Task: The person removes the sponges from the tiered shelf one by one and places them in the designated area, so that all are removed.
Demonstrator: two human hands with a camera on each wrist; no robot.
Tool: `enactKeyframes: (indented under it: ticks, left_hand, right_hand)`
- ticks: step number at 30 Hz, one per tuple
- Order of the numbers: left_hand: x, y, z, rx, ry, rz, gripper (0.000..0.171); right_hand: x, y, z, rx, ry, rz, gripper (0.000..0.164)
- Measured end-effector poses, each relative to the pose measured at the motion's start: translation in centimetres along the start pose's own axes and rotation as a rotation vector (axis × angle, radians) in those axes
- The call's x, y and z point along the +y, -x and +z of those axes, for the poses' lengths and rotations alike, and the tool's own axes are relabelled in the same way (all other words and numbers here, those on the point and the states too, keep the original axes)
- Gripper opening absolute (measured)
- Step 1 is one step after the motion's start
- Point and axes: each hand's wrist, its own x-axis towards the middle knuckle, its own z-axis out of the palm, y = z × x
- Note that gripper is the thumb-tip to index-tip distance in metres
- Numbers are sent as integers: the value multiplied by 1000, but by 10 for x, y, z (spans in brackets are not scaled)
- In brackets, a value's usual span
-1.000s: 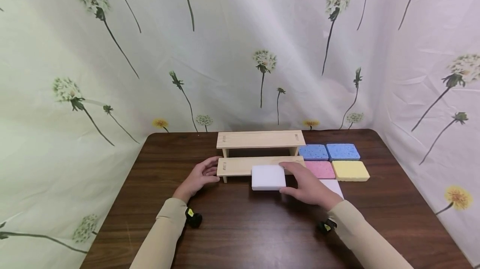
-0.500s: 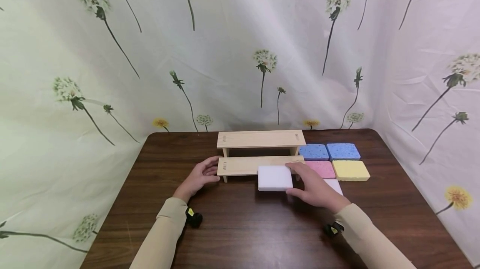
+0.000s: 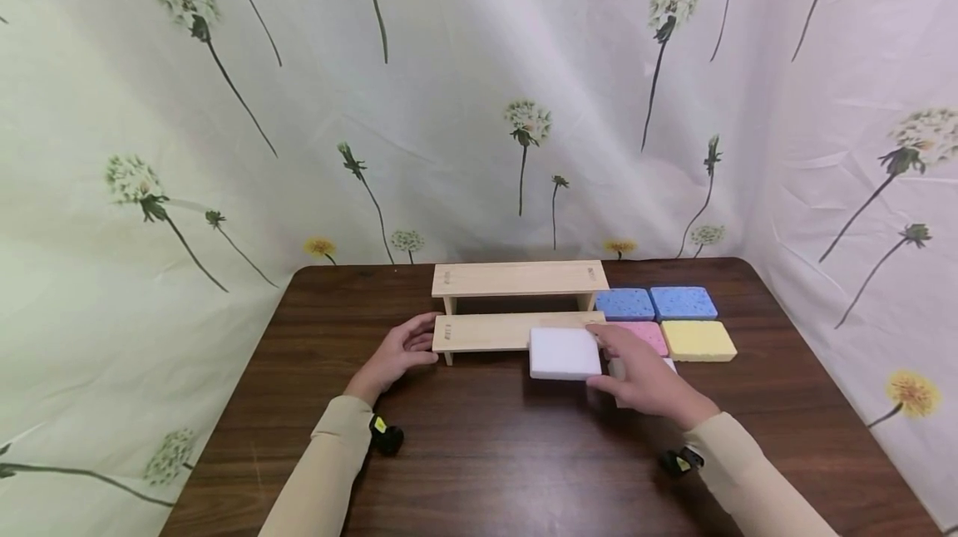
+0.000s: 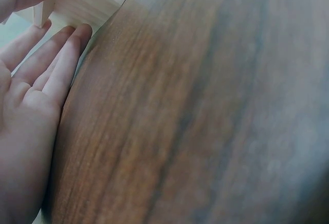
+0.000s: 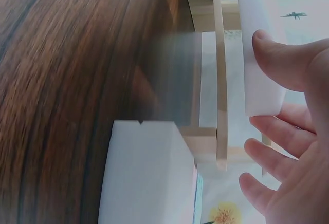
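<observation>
My right hand pinches a white sponge by its right end, thumb at the front and fingers behind. In the right wrist view that sponge is raised above the level of the lower wooden shelf. A second white sponge lies on the table below, partly hidden by the hand in the head view. My left hand rests at the left end of the lower wooden shelf. In the left wrist view its fairly straight fingers reach to the shelf's end panel.
Behind the lower shelf stands a higher wooden shelf. To its right lie two blue sponges, a pink sponge and a yellow sponge on the dark wooden table. A dandelion-print curtain hangs behind.
My right hand has shifted to the right with the white sponge along the front of the lower shelf. The second white sponge is now more covered by that hand. My left hand stays put.
</observation>
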Motion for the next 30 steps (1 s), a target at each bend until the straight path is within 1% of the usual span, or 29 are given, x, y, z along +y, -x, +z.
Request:
enactKeyframes:
  ticks: [5, 13, 16, 22, 25, 30]
  left_hand:
    - [-2, 0, 0, -3, -1, 7, 78]
    - [-3, 1, 0, -16, 22, 24, 78]
    - [-3, 1, 0, -15, 21, 25, 78]
    - [-1, 0, 1, -10, 25, 25, 78]
    - [0, 0, 1, -10, 24, 28, 78]
    - [0, 0, 0, -7, 25, 25, 78]
  right_hand:
    - [6, 7, -3, 0, -26, 47, 75]
    - [13, 18, -9, 32, 56, 56, 78]
    - [16, 22, -12, 38, 56, 80, 80]
    - [20, 29, -19, 61, 52, 81, 76]
    - [22, 35, -23, 57, 73, 105, 74]
    - [26, 44, -28, 46, 100, 150, 76]
